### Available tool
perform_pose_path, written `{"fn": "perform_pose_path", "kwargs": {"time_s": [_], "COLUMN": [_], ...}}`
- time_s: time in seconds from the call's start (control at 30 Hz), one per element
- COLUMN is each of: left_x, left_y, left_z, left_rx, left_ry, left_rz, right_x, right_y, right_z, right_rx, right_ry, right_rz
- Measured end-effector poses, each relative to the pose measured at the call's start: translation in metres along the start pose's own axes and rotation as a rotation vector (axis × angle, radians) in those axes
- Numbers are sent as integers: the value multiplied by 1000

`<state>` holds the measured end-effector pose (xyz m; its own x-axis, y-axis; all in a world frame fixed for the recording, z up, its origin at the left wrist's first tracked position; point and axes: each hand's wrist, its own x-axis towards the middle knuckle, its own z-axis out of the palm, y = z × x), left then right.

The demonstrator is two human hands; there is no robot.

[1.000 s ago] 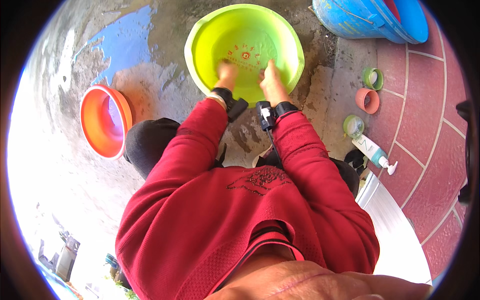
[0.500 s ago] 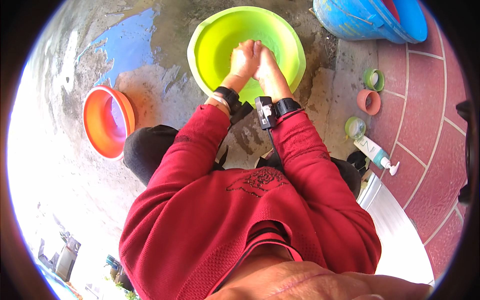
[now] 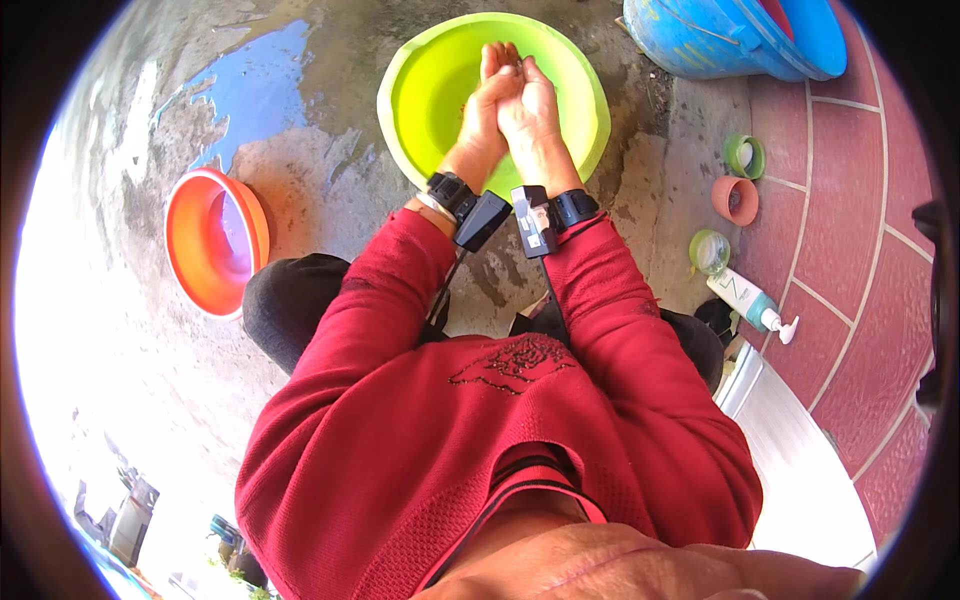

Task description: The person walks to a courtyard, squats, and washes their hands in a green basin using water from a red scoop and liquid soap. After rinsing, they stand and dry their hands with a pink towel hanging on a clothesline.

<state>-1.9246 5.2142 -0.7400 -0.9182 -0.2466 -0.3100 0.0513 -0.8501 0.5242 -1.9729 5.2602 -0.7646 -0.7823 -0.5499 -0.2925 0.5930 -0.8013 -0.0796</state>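
My left hand [image 3: 481, 118] and my right hand [image 3: 531, 112] are pressed together over a wide yellow-green basin [image 3: 404, 120]. The right palm faces up, and the left hand lies along its side. Fingertips point to the far side of the basin, stretched out and partly overlapping, so I cannot tell every finger apart. Neither hand shows a held object. Each wrist carries a dark band with a small black box, and red sleeves are pushed back behind them.
An orange basin [image 3: 262, 215] stands on wet concrete at the left. To the far right is a blue bucket [image 3: 690, 45]. Below it, a green cup [image 3: 757, 158], a pinkish-orange cup [image 3: 735, 200], another greenish cup [image 3: 710, 252] and a pump bottle [image 3: 745, 298] line the tiles' edge.
My hands have turned, so the right palm now shows. Fingers that were folded together are stretched farther toward the basin's far side.
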Motion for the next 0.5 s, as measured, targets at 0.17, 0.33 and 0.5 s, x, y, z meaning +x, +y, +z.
{"fn": "perform_pose_path", "kwargs": {"time_s": [0.17,0.33,0.5], "left_x": [-29,-10,41], "left_y": [-21,-20,2], "left_z": [19,10,-90], "left_rx": [40,1288,1195], "left_ry": [-126,106,318], "left_rz": [-430,-224,-225], "right_x": [7,-4,-22], "right_y": [-22,-28,8], "right_z": [12,-13,-68], "right_rx": [-365,-2380,-2186], "right_ry": [235,481,-62], "right_rz": [-332,-453,23]}}
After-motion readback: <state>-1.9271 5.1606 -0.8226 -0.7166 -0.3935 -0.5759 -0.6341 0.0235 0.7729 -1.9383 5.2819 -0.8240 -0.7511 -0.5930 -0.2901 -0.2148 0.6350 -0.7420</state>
